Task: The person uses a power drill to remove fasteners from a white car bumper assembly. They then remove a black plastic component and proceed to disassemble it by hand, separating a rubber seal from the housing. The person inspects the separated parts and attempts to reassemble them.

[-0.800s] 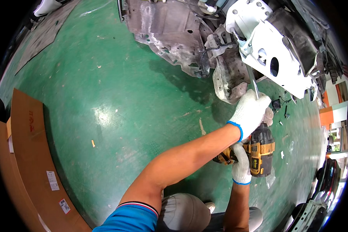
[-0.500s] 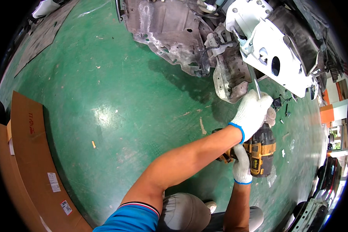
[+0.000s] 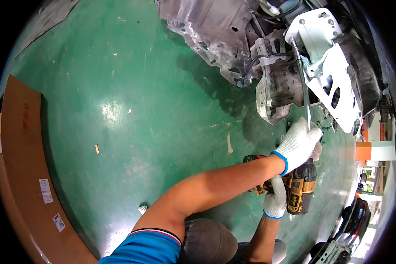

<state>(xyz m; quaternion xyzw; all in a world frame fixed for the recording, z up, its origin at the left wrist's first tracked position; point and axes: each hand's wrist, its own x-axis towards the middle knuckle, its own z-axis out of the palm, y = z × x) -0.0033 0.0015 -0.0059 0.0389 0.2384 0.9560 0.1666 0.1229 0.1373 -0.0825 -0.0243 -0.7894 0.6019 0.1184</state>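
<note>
My left hand, in a white knit glove, reaches across to the right and is closed around the lower end of a long thin metal rod. The rod runs up to a white sheet-metal car part. Just below, my right hand, also gloved, grips a yellow and black cordless driver that points up toward my left hand. The rod's lower tip is hidden behind my left glove.
A grey, dirty car body section lies on the green floor beside the white part. A brown cardboard sheet lies at the left edge. My knee is at the bottom. Dark equipment stands at the lower right.
Both hands keep their holds on the rod and the driver. They sit slightly lower and further right in the picture than before, and the rod stands a little steeper.
</note>
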